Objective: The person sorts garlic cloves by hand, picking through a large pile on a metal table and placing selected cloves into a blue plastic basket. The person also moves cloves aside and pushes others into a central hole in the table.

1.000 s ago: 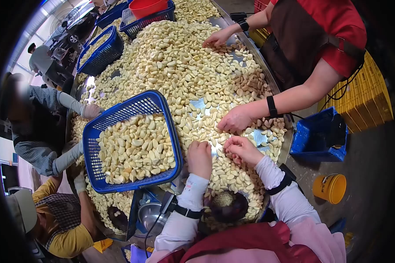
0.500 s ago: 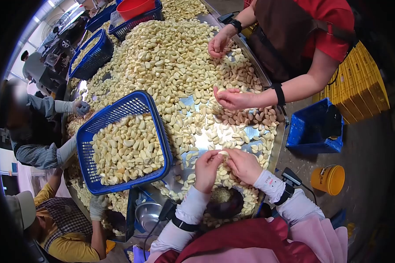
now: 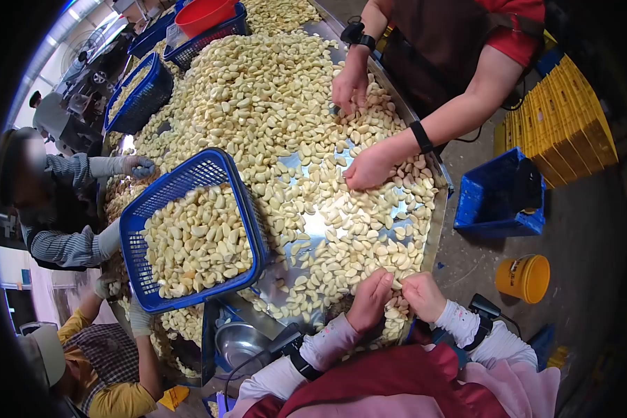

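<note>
Near the table's front right corner, my left hand (image 3: pixel 371 301) and my right hand (image 3: pixel 425 296) face each other with fingers pinched. Between their fingertips sits a pale peeled garlic clove (image 3: pixel 397 284), partly covered by the fingers. Loose garlic cloves (image 3: pixel 334 261) lie spread over the metal table beneath and beside both hands. To the left stands a blue plastic basket (image 3: pixel 247 216), filled with larger garlic cloves (image 3: pixel 198 240).
Across the table, a co-worker's hands (image 3: pixel 369 167) reach into the cloves. Two more gloved workers are at the left. A steel bowl (image 3: pixel 242 343) stands below the basket. On the floor at right are a blue bin (image 3: pixel 494 202), a yellow bucket (image 3: pixel 526 279) and stacked yellow crates (image 3: pixel 564 118).
Both my hands have moved right and toward me, still close together. The dark round opening beneath them is now mostly hidden. The co-worker opposite has lowered both hands onto the cloves.
</note>
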Available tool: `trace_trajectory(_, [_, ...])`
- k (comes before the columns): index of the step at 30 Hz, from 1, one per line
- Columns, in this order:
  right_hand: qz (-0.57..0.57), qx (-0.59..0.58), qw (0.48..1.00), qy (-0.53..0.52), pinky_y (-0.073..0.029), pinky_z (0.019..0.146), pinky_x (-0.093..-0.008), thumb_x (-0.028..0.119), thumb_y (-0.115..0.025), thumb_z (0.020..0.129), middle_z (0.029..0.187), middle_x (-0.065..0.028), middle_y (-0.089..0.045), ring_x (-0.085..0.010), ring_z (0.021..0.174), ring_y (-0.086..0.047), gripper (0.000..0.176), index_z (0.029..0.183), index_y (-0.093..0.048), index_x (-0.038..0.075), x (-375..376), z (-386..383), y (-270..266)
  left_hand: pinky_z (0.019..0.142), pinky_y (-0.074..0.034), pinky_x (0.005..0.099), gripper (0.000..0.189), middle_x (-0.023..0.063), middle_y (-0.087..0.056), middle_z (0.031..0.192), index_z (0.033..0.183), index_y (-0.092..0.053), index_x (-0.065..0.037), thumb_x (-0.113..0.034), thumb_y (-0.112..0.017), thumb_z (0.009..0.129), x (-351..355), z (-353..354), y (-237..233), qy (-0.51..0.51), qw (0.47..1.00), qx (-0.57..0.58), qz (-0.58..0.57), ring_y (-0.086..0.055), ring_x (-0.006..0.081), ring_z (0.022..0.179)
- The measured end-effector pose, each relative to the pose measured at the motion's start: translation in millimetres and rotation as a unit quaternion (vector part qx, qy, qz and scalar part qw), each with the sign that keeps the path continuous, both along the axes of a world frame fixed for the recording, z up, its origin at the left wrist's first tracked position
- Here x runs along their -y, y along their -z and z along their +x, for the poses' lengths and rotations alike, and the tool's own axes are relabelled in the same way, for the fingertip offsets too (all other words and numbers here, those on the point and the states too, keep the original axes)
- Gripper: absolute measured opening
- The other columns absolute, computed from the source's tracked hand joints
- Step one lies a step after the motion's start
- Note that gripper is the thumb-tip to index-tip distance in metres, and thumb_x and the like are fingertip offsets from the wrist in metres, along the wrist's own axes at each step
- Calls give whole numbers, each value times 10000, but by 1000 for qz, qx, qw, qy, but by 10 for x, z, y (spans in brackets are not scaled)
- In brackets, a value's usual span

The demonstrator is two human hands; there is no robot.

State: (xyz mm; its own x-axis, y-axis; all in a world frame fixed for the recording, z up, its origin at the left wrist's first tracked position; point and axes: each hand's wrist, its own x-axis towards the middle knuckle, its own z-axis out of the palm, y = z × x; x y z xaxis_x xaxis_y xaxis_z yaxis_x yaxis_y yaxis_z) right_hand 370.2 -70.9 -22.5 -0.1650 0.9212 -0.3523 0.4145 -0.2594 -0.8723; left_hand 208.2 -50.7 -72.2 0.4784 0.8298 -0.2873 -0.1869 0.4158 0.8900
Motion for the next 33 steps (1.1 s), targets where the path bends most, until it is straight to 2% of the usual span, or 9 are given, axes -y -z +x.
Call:
trace_trajectory(6, [65,-177,966,178,-367,446,-274,210,-533,933,583,-20,-525,-112,499,-482,313,669,-549,41,56,91,-94,459,-315,269,284,-26,-394,621,817,-496,-102,-281,-458,1035,-107,9,-3,-57,981,114,-144,-417,92,507])
trace_trajectory(9, [-2,-594,734,328,-285,389,-203,273,-607,967,629,37,-515,-31,532,-441,310,793,-643,19,-122,500,-202,696,-444,434,102,133,-562,800,839,-586,-39,-99,-668,845,-612,-572,-91,-160,765,-509,361,-545,335,792])
trace_trajectory(12, [-78,-124,981,130,-443,525,-221,218,-666,934,770,9,-662,-50,634,-553,239,1022,-717,2,-268,252,-118,760,-445,444,86,136,-586,827,864,-622,-43,-73,-679,808,-672,-823,281,-80,739,-555,374,-547,340,864])
trace_trajectory(15, [58,58,997,-8,-525,664,-370,272,-637,922,897,-164,-710,-273,741,-684,317,1112,-684,22,-409,-261,79,751,-471,378,117,105,-602,827,894,-645,-34,-41,-700,792,-679,-862,134,-40,744,-537,395,-577,270,839])
trace_trajectory(16, [151,167,974,-14,-511,675,-444,301,-569,945,922,-198,-679,-369,797,-657,312,1096,-659,43,-461,-425,32,728,-479,331,128,83,-606,835,925,-648,-31,-42,-703,810,-645,-834,62,-53,855,-421,297,-585,216,810])
trace_trajectory(21, [192,116,974,-38,-479,641,-494,275,-472,986,798,-179,-647,-393,751,-626,308,853,-598,27,-491,-626,211,651,-493,267,168,58,-585,812,1064,-611,10,-77,-640,923,-359,-590,-58,-119,992,-51,-13,-577,118,709])
trace_trajectory(27, [200,133,970,46,-464,545,-483,262,-498,985,653,-185,-604,-400,611,-609,373,708,-593,31,-389,-568,146,537,-409,382,318,70,-548,665,801,-527,-18,-248,-492,1018,-212,-195,205,-131,861,-357,337,-501,205,557])
trace_trajectory(30, [34,-157,980,118,-411,449,-332,298,-565,980,599,-55,-550,-202,471,-510,284,865,-656,54,-263,-231,294,503,-394,378,326,95,-519,590,778,-528,-33,-252,-491,1016,-191,-71,283,-133,985,18,-105,-475,297,488])
trace_trajectory(33, [-47,-617,753,225,-296,408,-175,321,-596,981,629,74,-379,-22,476,-332,256,1058,-629,78,-382,545,-252,653,-429,363,219,111,-600,838,918,-657,-1,-214,-606,920,-613,-46,-58,-55,785,-466,405,-558,291,782])
